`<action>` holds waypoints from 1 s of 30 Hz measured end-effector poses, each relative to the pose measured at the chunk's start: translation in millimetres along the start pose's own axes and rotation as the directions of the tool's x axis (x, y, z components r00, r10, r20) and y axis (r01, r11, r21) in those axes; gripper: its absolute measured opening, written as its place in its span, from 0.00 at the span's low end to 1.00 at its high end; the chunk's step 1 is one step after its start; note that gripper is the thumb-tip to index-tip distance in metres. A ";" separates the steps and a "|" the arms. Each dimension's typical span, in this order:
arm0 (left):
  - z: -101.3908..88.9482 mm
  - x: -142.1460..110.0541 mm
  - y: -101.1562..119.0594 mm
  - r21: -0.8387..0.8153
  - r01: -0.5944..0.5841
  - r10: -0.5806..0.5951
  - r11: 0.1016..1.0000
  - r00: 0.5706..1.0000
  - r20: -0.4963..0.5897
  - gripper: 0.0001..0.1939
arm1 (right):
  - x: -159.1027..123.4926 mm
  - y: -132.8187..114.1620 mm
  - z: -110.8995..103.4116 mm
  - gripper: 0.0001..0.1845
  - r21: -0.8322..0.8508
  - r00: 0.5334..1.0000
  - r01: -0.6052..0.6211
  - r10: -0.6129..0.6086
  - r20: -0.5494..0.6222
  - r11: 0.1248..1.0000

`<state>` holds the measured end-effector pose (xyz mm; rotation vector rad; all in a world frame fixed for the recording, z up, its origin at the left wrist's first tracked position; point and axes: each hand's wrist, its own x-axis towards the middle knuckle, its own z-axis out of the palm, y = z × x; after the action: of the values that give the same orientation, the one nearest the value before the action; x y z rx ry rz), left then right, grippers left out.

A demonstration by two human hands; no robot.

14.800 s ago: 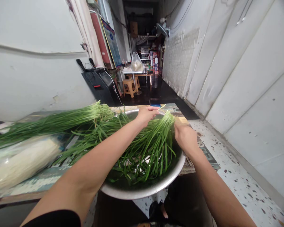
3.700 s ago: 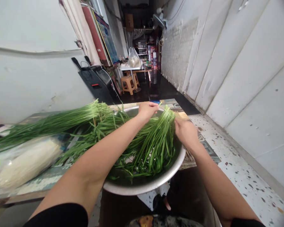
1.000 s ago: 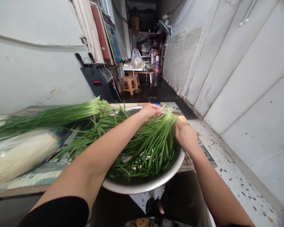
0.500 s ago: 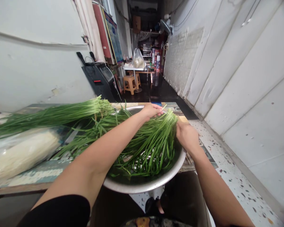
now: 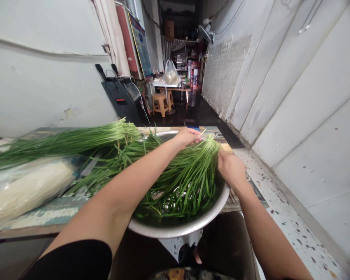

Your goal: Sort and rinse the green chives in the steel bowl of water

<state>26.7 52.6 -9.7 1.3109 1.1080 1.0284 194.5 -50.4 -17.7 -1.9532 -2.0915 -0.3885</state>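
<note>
A wide metal basin (image 5: 192,225) sits at the near edge of a low table (image 5: 46,219). It holds a heap of long green chives (image 5: 186,182). My left hand (image 5: 186,137) reaches across to the basin's far side and pinches the pale cut ends of some chive stalks. At the right side of the bunch, my right hand (image 5: 231,169) is closed round the chives near their cut ends. A second long bundle of chives (image 5: 64,143) lies on the table to the left, apart from both hands.
A clear plastic bag of pale noodle-like food (image 5: 29,190) lies on the table at the left. Past the table a dark corridor runs to a stool (image 5: 160,104) and a small table with a plastic bag (image 5: 171,74). White walls stand close on both sides.
Almost nothing has moved. Both hands stay at the cut ends of the chives in the basin, with only small finger shifts; the view has wobbled slightly.
</note>
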 end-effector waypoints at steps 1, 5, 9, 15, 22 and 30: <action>0.0 0.1 -0.1 0.001 -0.002 0.002 1.000 1.000 -0.001 0.06 | 0.1 0.0 0.0 0.17 -0.003 1.000 0.000 0.000 0.001 1.000; -0.3 0.2 0.0 0.009 -0.009 0.009 1.000 1.000 0.003 0.06 | 0.3 0.0 0.0 0.17 -0.010 1.000 -0.002 0.002 0.000 1.000; -0.7 0.6 -0.4 0.007 -0.008 0.008 1.000 1.000 0.007 0.06 | 0.2 -0.2 -0.3 0.17 -0.023 1.000 0.000 0.000 0.005 1.000; 5.5 0.6 -3.7 0.058 -0.048 0.049 0.997 0.999 -0.007 0.08 | 1.0 -1.5 -1.4 0.16 -0.050 1.000 -0.002 0.003 0.019 0.999; -16.3 4.2 2.8 0.336 -0.254 0.178 0.907 0.954 0.242 0.11 | -0.1 -1.5 -0.6 0.16 -0.012 0.999 -0.038 0.038 0.001 0.999; -32.6 34.6 -24.1 0.730 -0.275 0.119 0.625 0.958 0.259 0.05 | -2.1 1.0 0.8 0.15 0.025 0.999 -0.033 0.033 -0.011 0.999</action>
<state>0.2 92.4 -33.3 2.2120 1.3294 0.5459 195.6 -52.0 -19.2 -1.9638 -2.0445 -0.3645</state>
